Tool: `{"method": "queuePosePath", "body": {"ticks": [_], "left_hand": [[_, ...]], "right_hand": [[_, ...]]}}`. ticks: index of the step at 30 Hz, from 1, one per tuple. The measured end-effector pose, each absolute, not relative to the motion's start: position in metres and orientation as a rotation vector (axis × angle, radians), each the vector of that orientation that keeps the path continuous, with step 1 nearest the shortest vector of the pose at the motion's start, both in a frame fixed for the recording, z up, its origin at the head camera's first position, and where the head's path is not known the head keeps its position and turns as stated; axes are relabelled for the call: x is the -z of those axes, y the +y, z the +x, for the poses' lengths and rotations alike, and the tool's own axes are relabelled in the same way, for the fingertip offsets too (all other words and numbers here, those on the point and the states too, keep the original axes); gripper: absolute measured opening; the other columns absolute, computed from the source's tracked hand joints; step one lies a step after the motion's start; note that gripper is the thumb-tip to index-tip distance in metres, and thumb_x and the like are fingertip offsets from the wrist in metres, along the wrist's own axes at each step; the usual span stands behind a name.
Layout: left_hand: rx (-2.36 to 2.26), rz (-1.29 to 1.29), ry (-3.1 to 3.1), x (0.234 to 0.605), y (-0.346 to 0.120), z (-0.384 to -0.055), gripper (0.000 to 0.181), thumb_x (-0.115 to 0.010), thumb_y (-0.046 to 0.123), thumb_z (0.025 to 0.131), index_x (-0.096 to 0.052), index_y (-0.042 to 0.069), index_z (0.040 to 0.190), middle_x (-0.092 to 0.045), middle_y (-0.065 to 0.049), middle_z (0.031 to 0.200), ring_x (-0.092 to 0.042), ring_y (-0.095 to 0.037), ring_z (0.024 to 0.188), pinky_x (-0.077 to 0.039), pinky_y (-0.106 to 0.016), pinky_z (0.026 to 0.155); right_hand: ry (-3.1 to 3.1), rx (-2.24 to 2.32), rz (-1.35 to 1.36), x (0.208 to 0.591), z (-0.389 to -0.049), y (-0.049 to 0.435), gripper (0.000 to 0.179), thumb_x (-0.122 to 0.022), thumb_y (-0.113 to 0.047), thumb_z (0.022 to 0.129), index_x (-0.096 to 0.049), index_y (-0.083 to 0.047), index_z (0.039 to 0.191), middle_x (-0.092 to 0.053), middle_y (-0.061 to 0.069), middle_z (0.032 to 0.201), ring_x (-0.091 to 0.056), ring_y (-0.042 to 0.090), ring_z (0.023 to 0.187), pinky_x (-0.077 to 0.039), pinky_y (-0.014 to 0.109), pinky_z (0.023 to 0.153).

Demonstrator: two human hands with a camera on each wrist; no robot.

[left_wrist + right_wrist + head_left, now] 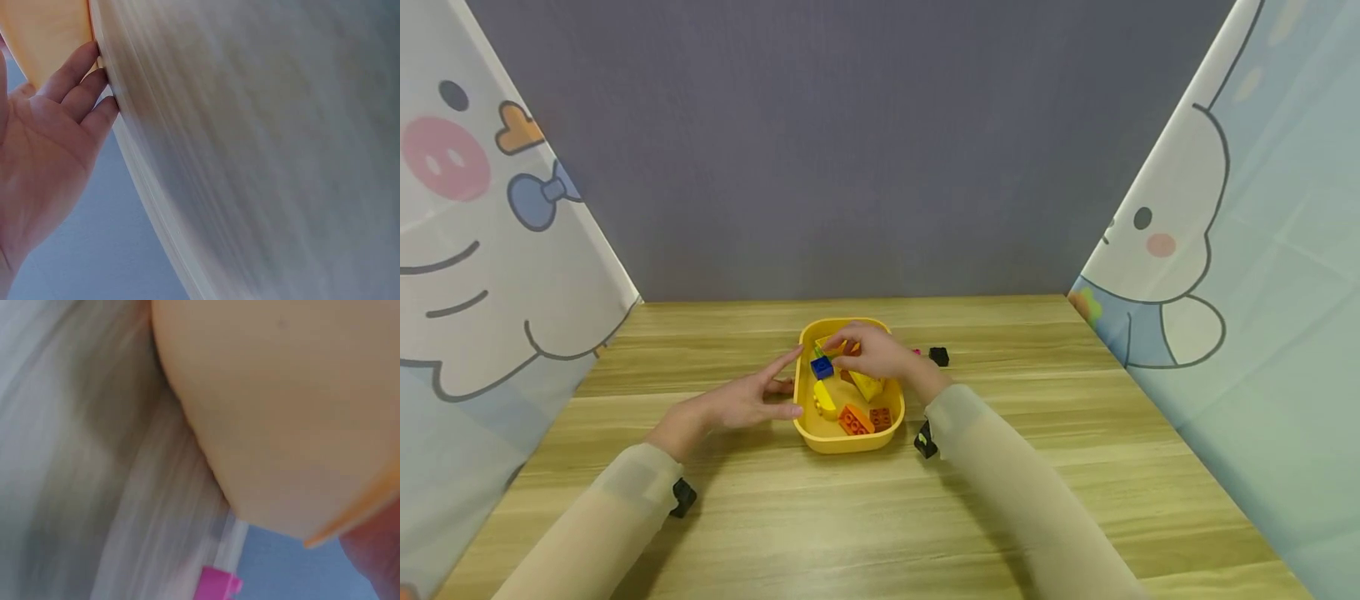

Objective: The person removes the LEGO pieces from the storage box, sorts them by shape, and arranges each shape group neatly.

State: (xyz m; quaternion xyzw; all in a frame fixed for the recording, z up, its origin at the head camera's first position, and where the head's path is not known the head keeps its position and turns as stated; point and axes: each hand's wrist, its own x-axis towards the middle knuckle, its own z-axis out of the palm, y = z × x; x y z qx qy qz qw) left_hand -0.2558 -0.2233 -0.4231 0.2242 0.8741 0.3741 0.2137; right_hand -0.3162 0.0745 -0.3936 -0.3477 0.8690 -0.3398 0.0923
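Note:
A yellow plastic bin (842, 445) stands on the table with several toy building bricks inside. My left hand (741, 402) is spread along its left side, with the thumb and fingers at the wall; in the left wrist view, fingertips rest low by the table. My right hand (880, 352) reaches over the right rim into the bin. Its thumb and index finger are apart, close to a blue brick (822, 367), and I see nothing between them. Around it lie a yellow curved brick (824, 398), an orange brick (854, 420) and a brown brick (881, 418). The right hand hides some pieces.
Right of the bin, a black brick (938, 356) lies on the wooden table (820, 533), beside a pink brick (214, 584) mostly hidden by the right wrist in the head view. A dark grey panel (850, 150) rises behind; cartoon-printed sheets (1262, 275) border both sides.

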Motion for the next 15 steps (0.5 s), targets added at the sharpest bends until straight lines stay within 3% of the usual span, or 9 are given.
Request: {"method": "queuePosePath", "body": {"ticks": [8,12,15], "left_hand": [[-1.043,0.639,2.41,0.424,-0.221,-0.255,0.108,-0.073,0.054,0.104,0.004,0.036,0.178,-0.048,-0.03,0.167,-0.046,-0.049,0.156,-0.038,-0.072,0.125],[-1.04,0.648,2.411,0.422,-0.221,-0.256,0.108,-0.072,0.053,0.105,0.004,0.033,0.178,-0.048,-0.031,0.166,-0.047,-0.05,0.155,-0.038,-0.073,0.123],[-1.034,0.64,2.421,0.423,-0.221,-0.256,0.108,-0.073,0.054,0.104,0.004,0.033,0.178,-0.049,-0.03,0.166,-0.047,-0.051,0.155,-0.037,-0.074,0.124]], "right_hand": [[2.625,0.789,-1.057,0.406,-0.32,0.064,0.032,-0.069,-0.018,0.11,-0.074,-0.018,0.141,-0.069,0.005,0.134,-0.062,0.018,0.105,-0.056,0.031,0.094],[2.64,0.624,-1.087,0.408,-0.321,0.062,0.042,-0.069,-0.02,0.111,-0.067,-0.026,0.152,-0.067,0.003,0.149,-0.065,0.021,0.127,-0.055,0.038,0.112],[2.651,0.491,-1.093,0.408,-0.32,0.06,0.05,-0.069,-0.024,0.111,-0.059,-0.032,0.159,-0.059,0.0,0.163,-0.055,0.024,0.15,-0.044,0.047,0.128]]}}
